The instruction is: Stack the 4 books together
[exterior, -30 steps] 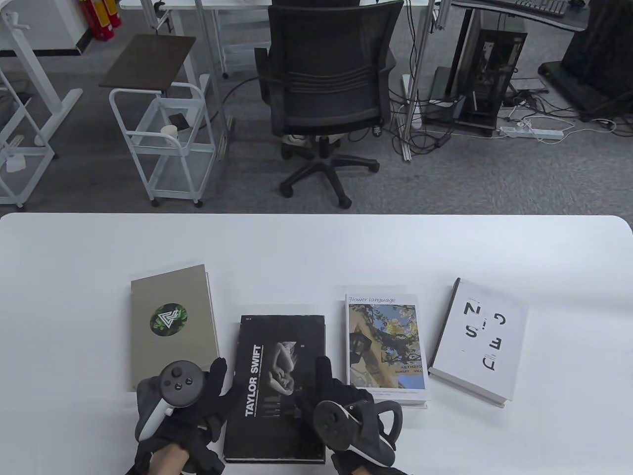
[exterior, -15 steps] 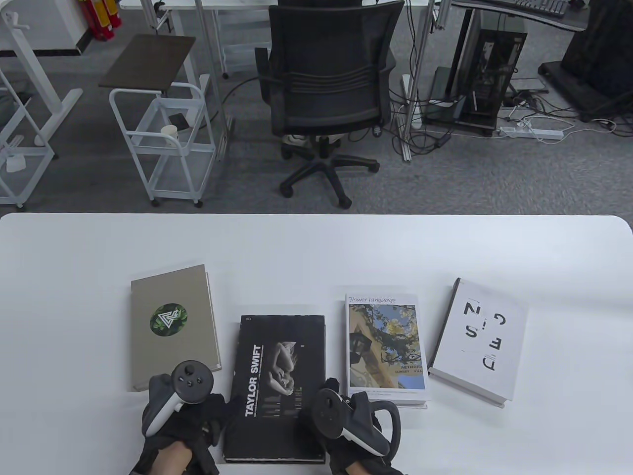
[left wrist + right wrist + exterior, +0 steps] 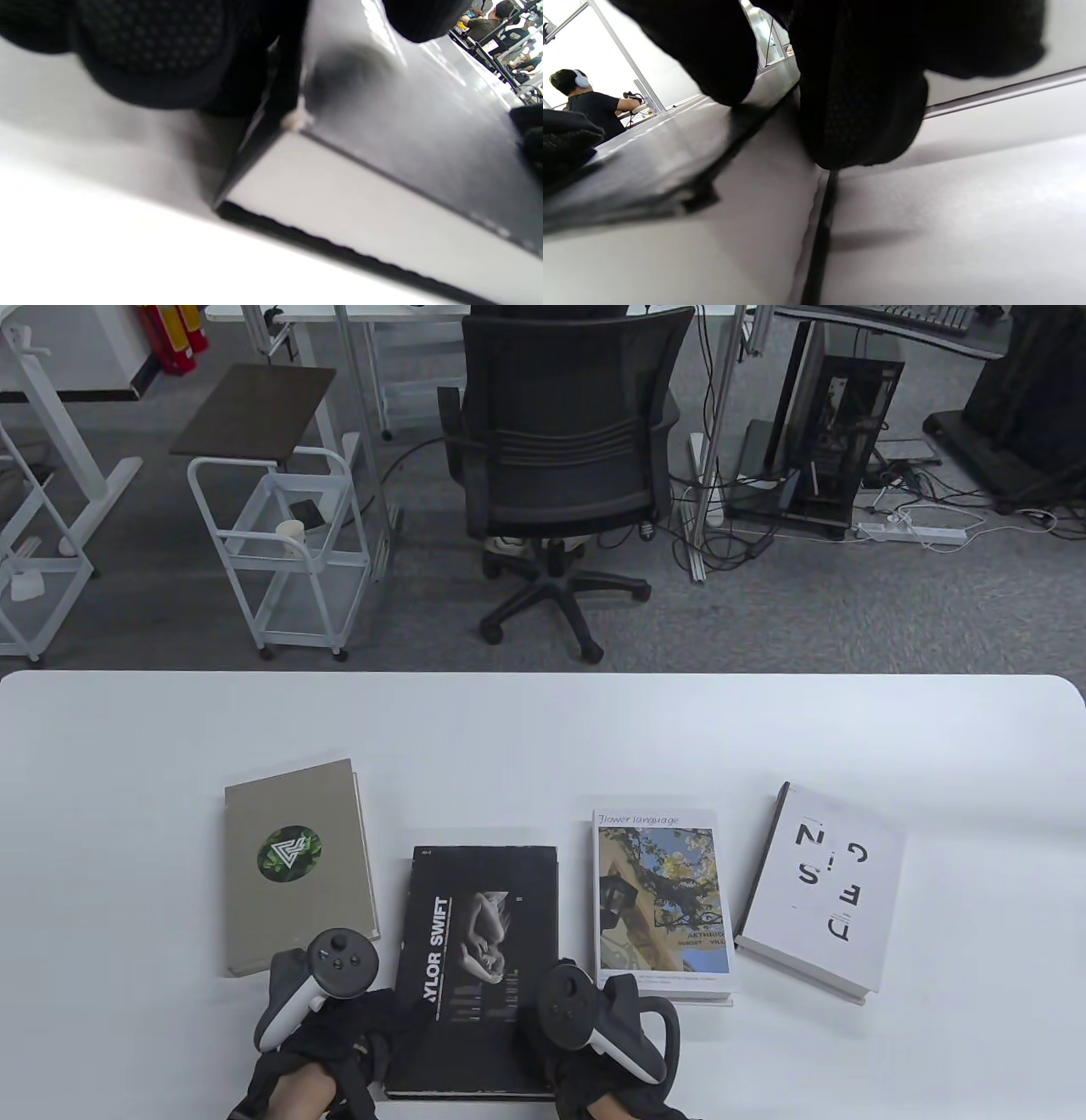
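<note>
Now both hands, left hand [image 3: 327, 1039] and right hand [image 3: 594, 1052], clamp fingers on the black book's [image 3: 475, 933] near sides.

Four books in a row on my table [image 3: 543, 729], hands at the near one.
From my left: logo book [image 3: 297, 865], Taylor Swift book [image 3: 479, 950] nearer me, Flower language book [image 3: 662, 899], lettered book [image 3: 819, 886] farthest right, tilted. Left hand [image 3: 331, 1035] at the Taylor Swift book's left edge, right hand [image 3: 594, 1035] at its right edge; chair [image 3: 560, 458] behind the table.

Both hands [image 3: 475, 1027] now closer in on black book [image 3: 484, 916].
</note>
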A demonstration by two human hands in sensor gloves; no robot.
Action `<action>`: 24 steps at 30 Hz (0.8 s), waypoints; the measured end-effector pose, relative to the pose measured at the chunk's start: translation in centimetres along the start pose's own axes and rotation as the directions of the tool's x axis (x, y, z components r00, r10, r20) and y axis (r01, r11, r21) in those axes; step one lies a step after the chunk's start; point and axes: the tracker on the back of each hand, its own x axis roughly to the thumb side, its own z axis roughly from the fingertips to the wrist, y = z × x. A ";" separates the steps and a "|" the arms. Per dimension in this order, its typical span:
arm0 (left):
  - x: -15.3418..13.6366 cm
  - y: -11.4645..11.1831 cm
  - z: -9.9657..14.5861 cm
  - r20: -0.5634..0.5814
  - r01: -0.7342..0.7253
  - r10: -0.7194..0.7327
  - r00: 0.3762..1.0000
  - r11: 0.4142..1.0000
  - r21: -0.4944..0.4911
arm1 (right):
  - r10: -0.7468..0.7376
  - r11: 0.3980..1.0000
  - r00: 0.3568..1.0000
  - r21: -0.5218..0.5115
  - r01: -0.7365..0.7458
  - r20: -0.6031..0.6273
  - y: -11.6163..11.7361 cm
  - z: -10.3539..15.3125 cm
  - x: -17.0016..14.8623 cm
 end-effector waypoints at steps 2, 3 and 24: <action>0.3 -0.1 0.1 -0.004 0.035 -0.035 0.999 0.999 0.015 | -0.015 1.000 1.000 0.007 0.015 -0.003 0.0 -0.1 0.0; 0.3 -0.1 0.1 -0.005 0.032 -0.032 0.999 0.999 0.029 | -0.017 1.000 1.000 0.008 0.017 -0.004 0.0 -0.1 0.0; 0.0 0.5 0.0 0.132 -0.164 0.166 0.977 0.986 -0.023 | -0.036 0.999 0.999 0.037 0.037 -0.018 0.0 -0.4 -0.5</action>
